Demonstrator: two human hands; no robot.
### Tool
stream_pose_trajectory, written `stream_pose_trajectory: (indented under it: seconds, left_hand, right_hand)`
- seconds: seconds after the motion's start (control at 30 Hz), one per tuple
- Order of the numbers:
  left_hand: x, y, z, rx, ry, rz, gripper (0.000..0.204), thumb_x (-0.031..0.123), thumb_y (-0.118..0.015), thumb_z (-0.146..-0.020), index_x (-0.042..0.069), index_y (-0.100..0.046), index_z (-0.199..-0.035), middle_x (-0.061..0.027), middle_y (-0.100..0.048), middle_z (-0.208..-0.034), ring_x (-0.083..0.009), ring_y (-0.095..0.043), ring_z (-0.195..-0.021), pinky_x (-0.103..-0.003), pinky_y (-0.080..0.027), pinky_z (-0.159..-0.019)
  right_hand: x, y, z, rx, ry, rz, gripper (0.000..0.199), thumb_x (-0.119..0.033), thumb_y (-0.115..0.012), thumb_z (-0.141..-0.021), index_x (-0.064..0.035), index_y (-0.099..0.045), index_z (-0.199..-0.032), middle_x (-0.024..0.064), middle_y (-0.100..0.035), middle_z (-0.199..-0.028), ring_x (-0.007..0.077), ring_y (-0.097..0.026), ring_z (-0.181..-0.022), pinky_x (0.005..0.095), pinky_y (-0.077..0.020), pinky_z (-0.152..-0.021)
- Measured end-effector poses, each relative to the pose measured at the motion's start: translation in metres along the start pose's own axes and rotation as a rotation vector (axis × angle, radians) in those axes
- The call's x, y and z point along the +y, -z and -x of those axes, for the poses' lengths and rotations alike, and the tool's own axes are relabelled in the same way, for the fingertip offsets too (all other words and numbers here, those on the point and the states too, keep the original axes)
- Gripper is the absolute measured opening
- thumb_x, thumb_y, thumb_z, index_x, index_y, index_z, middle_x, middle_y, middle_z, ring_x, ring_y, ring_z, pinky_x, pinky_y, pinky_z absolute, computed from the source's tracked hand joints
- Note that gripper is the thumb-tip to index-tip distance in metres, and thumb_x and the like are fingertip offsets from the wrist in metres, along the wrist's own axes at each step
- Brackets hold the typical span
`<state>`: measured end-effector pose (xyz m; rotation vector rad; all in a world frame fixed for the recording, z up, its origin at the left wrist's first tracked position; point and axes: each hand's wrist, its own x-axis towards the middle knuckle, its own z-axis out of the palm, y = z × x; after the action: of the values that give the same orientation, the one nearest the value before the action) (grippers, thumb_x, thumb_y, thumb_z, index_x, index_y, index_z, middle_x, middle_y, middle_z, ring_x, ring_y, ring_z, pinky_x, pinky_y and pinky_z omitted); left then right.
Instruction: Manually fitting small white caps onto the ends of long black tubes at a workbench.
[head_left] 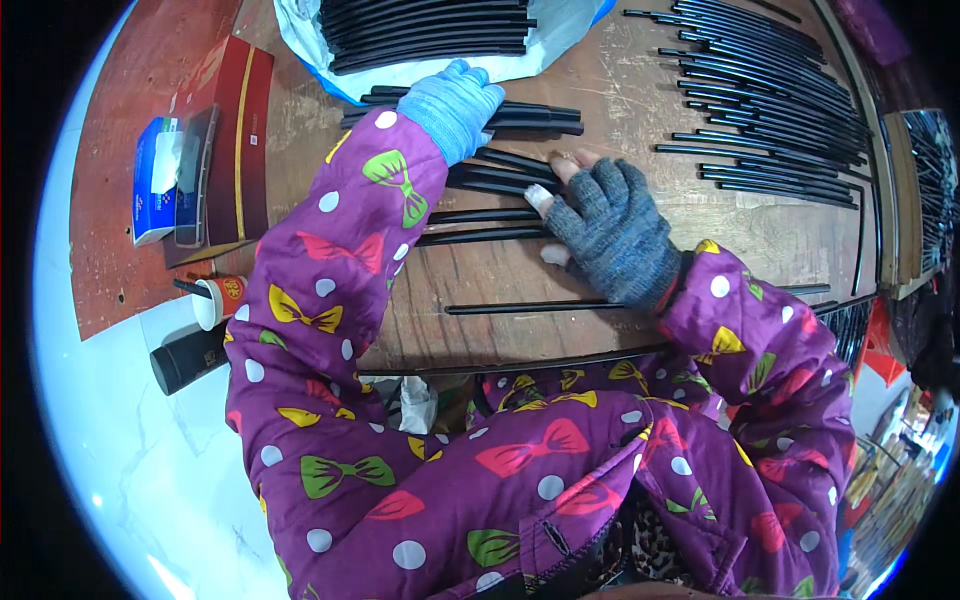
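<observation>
My left hand [452,108], in a light blue knitted glove, is closed over a small bundle of thin black tubes [540,120] on the table. My right hand [615,235], in a grey fingerless glove, has its fingers apart, with the bare tips at the right ends of several loose black tubes [490,215]. One finger carries a white wrap. One long black tube [530,308] lies alone near the table's front edge, and passes under my right wrist. What lies under my left palm is hidden.
A white bag [560,55] with a stack of black tubes [430,35] lies at the back. Many loose tubes [770,110] spread across the right of the wooden table [600,335]. A red box [225,150], a blue tissue pack [155,180], a paper cup [215,300] and a black cylinder [188,358] are at left.
</observation>
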<state>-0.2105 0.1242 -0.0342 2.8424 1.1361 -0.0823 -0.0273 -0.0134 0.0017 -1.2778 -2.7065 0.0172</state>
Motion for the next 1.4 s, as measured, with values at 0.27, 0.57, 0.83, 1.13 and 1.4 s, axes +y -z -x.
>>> stream_pose_trajectory:
  seconds: [0.27, 0.57, 0.83, 1.13, 1.4]
  left_hand:
    - [-0.008, 0.004, -0.003, 0.075, 0.127, 0.12, 0.04, 0.025, -0.064, -0.07, 0.011, -0.055, -0.107, -0.0128, -0.059, -0.093, -0.0288, -0.055, -0.09, -0.038, -0.044, -0.079]
    - [-0.04, 0.001, -0.013, 0.329, 0.35, 0.126, 0.041, 0.028, -0.063, -0.073, 0.014, -0.052, -0.11, -0.011, -0.057, -0.105, -0.0291, -0.054, -0.096, -0.038, -0.043, -0.082]
    - [-0.052, 0.016, -0.037, 0.04, 0.502, 0.144, 0.054, 0.032, -0.064, -0.074, 0.015, -0.046, -0.122, -0.0119, -0.053, -0.115, -0.029, -0.051, -0.105, -0.039, -0.042, -0.087]
    - [-0.061, -0.003, -0.03, 0.086, 0.23, 0.005, 0.049, 0.024, -0.064, -0.072, 0.017, -0.048, -0.118, -0.0099, -0.051, -0.117, -0.0273, -0.051, -0.105, -0.036, -0.042, -0.088]
    - [-0.041, 0.019, -0.034, -0.112, 0.28, -0.119, 0.052, 0.02, -0.063, -0.071, 0.014, -0.046, -0.12, -0.0103, -0.044, -0.126, -0.027, -0.049, -0.108, -0.036, -0.04, -0.09]
  right_hand:
    - [0.015, -0.027, -0.022, -0.039, -0.038, 0.084, 0.045, -0.035, -0.049, -0.081, -0.0098, -0.048, -0.119, 0.0217, -0.042, -0.123, 0.0376, -0.043, -0.109, 0.0516, -0.0305, -0.089]
    - [0.019, -0.028, -0.026, -0.012, -0.047, 0.073, 0.045, -0.035, -0.049, -0.08, -0.0089, -0.049, -0.117, 0.0205, -0.044, -0.12, 0.037, -0.045, -0.106, 0.0501, -0.0317, -0.088]
    - [0.019, -0.028, -0.027, 0.014, -0.056, 0.03, 0.045, -0.035, -0.051, -0.078, -0.0088, -0.051, -0.114, 0.0207, -0.045, -0.118, 0.0371, -0.045, -0.106, 0.0504, -0.0319, -0.088]
    - [0.022, -0.022, -0.03, 0.042, -0.095, 0.085, 0.05, -0.038, -0.055, -0.075, -0.0088, -0.05, -0.115, 0.0213, -0.043, -0.12, 0.0383, -0.04, -0.111, 0.0538, -0.0284, -0.091]
    - [0.041, -0.018, -0.052, -0.106, -0.255, 0.16, 0.063, -0.05, -0.056, -0.075, -0.01, -0.044, -0.123, 0.0228, -0.037, -0.126, 0.0359, -0.032, -0.119, 0.0511, -0.0245, -0.097]
